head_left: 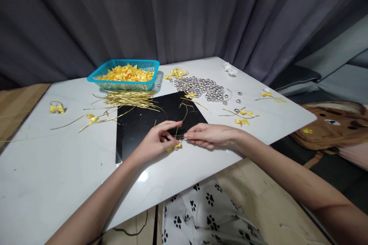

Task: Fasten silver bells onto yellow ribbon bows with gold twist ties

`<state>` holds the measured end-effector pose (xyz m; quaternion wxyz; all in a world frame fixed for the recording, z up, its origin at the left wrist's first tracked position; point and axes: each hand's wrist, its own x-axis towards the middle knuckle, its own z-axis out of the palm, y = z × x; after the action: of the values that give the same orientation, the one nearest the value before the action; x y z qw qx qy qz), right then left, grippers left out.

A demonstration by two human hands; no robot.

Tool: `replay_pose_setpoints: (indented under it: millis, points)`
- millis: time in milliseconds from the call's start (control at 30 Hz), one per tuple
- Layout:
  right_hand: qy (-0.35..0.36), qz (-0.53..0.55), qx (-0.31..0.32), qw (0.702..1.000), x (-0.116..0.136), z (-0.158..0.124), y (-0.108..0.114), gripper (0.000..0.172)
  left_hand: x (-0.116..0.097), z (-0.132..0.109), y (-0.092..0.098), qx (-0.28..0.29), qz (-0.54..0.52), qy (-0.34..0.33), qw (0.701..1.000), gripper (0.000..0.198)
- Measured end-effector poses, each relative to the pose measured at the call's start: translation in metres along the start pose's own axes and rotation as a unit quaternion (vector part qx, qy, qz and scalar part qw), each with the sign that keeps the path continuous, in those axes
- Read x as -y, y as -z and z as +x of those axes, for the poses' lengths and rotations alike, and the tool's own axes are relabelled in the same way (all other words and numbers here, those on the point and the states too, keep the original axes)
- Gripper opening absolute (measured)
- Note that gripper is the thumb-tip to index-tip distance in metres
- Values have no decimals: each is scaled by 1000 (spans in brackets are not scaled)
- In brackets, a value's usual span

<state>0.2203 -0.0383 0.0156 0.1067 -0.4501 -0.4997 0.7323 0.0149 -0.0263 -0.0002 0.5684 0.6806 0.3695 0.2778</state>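
Observation:
Over the front edge of the black sheet (138,130), my left hand (156,139) pinches a yellow ribbon bow (174,147) with a small silver bell-like piece at its underside. My right hand (205,134) is closed, thumb against fingers, on a thin gold cord (180,136) that runs across to the bow. Part of the cord is hidden behind the fingers. Beyond the hands, another yellow bow (190,95) with loose gold cord lies at the sheet's far edge.
A blue basket (123,82) of yellow bows stands at the back left, with a bundle of gold cords (129,98) before it. Small silver pieces (201,87) lie heaped behind the sheet. Several bows with cords are scattered on the white table (71,168).

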Motion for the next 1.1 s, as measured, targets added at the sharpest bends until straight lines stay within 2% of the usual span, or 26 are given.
replay_pose_setpoints:
  millis: [333, 400, 467, 533, 567, 633, 700, 767, 867, 933, 967, 1033, 1100]
  points:
    - [-4, -13, -1, 1000, -1, 2, 1, 43, 1, 0, 0, 7, -10, -5, 1000, 48]
    - [0, -45, -13, 999, 1, 0, 0, 43, 1, 1, 0, 6, -12, -4, 1000, 49]
    - [19, -125, -62, 990, 3, -3, 0, 42, 1, 1, 1, -7, -15, -5, 1000, 50]
    - [49, -262, -160, 951, 5, -7, 0, 38, 3, 2, 2, -28, -19, -9, 999, 51]
    - [58, -342, -217, 913, 5, -8, 1, 36, 4, 2, 2, -36, -20, -11, 999, 52]
    - [55, -485, -302, 819, 5, -9, 4, 30, 5, 2, 3, -42, -24, -11, 999, 57]
    - [41, -581, -329, 743, 3, -7, 7, 29, 6, 3, 4, -45, -33, -8, 998, 66]
    - [39, -630, -329, 702, 2, -4, 11, 32, 6, 3, 3, -52, -46, -3, 998, 76]
    - [65, -657, -339, 670, 5, -2, 11, 33, 5, 3, 3, -67, -62, 1, 996, 85]
    - [113, -645, -345, 672, 10, 0, 8, 30, 6, 3, 3, -77, -69, 2, 995, 90]
    - [146, -627, -338, 686, 14, 2, 5, 29, 6, 3, 3, -81, -72, 2, 994, 92]
    - [210, -570, -297, 737, 20, 10, -1, 26, 8, 3, 4, -87, -73, 0, 994, 96]
    - [243, -499, -226, 801, 25, 21, -6, 20, 10, 2, 4, -91, -68, -7, 994, 99]
